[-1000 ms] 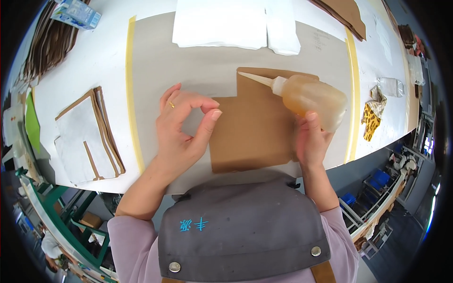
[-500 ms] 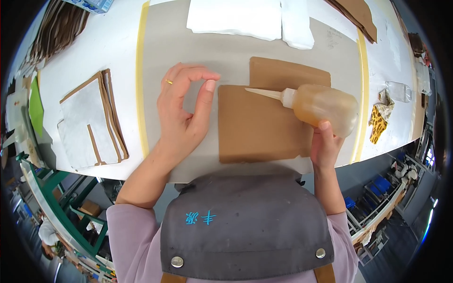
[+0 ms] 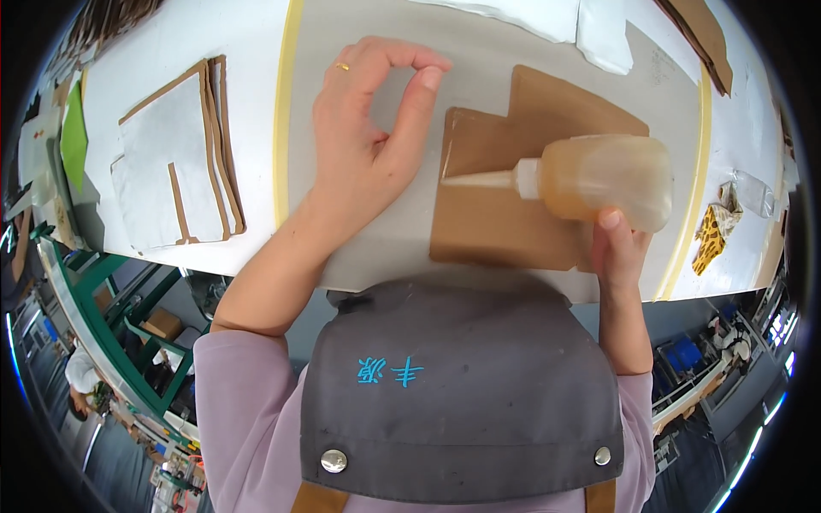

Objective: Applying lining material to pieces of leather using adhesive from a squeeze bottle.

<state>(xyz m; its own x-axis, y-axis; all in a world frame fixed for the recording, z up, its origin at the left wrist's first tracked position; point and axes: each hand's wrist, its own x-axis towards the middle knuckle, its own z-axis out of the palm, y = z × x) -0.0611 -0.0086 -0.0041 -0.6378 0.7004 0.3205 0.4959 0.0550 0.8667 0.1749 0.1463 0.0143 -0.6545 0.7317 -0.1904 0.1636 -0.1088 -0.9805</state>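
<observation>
Head camera: right hand [image 3: 622,244] grips a squeeze bottle [image 3: 607,179] above a notched brown panel [image 3: 505,227], tipped so its nozzle [image 3: 479,179] reaches that panel's left edge; left of the panel, the left hand [image 3: 368,128] curls, apparently giving room, its pinch impossible to tell.

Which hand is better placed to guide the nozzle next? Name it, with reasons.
Right, likely: the right hand holds the bottle, nozzle over the brown piece; the left hand looks empty.
</observation>
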